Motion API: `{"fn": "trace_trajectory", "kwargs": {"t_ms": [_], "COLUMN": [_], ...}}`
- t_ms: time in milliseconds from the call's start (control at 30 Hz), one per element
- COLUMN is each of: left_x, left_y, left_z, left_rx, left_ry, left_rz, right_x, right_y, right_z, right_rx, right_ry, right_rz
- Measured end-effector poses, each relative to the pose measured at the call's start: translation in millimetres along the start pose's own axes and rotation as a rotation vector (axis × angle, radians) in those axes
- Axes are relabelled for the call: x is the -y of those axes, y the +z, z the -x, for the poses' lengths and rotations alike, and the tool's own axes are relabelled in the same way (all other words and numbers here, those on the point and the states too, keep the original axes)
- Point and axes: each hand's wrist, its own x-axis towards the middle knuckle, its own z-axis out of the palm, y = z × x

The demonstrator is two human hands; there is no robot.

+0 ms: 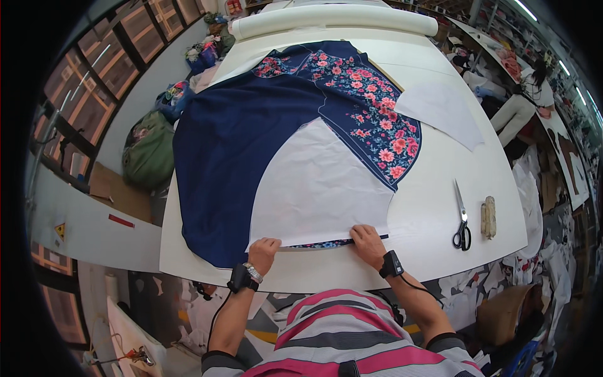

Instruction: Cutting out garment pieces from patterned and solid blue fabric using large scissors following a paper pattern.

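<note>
A large navy fabric [220,135] with a pink floral part [377,113] is spread over the white table. On top of it lies a white pattern piece [314,179], pointed at the far end and wide at the near edge. My left hand [264,252] is closed on its near left corner. Farther right, my right hand [369,244] pinches the same near edge close to its right corner. Between the hands, a strip of floral fabric [326,244] shows beneath the white edge. The fingertips are partly hidden under my hands.
Black-handled scissors [463,235] and a tape-wrapped block [488,218] lie on the right of the table [433,264]. Another white piece [440,113] lies behind them. A white roll [336,22] spans the far end. A person [531,94] sits at right.
</note>
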Motion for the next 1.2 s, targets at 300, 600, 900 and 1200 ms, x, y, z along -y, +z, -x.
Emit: {"fn": "trace_trajectory", "kwargs": {"t_ms": [300,600,900,1200], "left_x": [-20.8,-32.8,-55.2,-129.5], "left_y": [-52.2,-120.7,-53.0,4.1], "left_z": [7.8,-26.6,-155.9,-39.9], "left_rx": [0.298,0.571,-0.123,0.039], "left_ry": [0.091,0.202,0.205,-0.055], "left_rz": [0.034,0.124,-0.358,0.504], "right_x": [9.8,42.2,-63.1,-26.6], "right_y": [-26.4,-109.1,-51.8,-52.1], "right_z": [41.8,53.8,14.9,15.4], "right_rx": [0.111,0.345,0.328,0.205], "right_ry": [0.027,0.229,0.461,0.297], "right_rz": [0.061,-0.192,-0.209,0.013]}}
